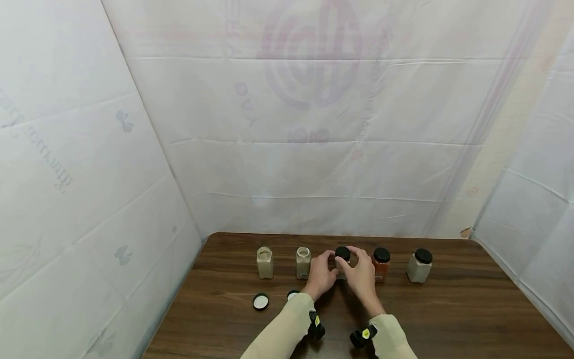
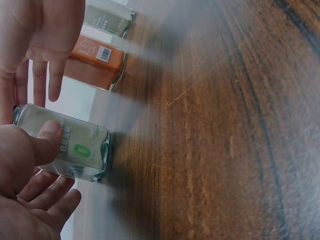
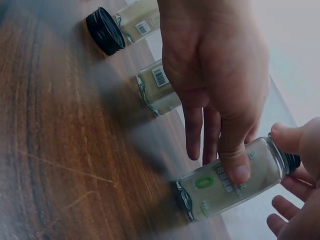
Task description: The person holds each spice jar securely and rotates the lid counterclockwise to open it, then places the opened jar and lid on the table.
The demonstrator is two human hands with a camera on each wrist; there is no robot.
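Observation:
Near the middle of the table's far part stands a clear square spice jar [image 2: 75,142] of pale powder, with green print and a black screw lid [image 1: 343,253]. My left hand [image 1: 321,276] holds it by the body, the thumb lying across the printed side. Over on the right of the same jar, my right hand [image 1: 361,279] grips the black lid between thumb and fingers. In the right wrist view the lid [image 3: 291,161] sits on the jar's neck, partly covered by the right fingers.
To the right stand an orange-red spice jar [image 1: 381,268] and a pale one [image 1: 419,269], both black-lidded. Two lidless jars, one [image 1: 265,264] farther left and one [image 1: 303,264] nearer, stand left. Upturned lids [image 1: 260,301] lie before them on the wooden table [image 1: 215,319].

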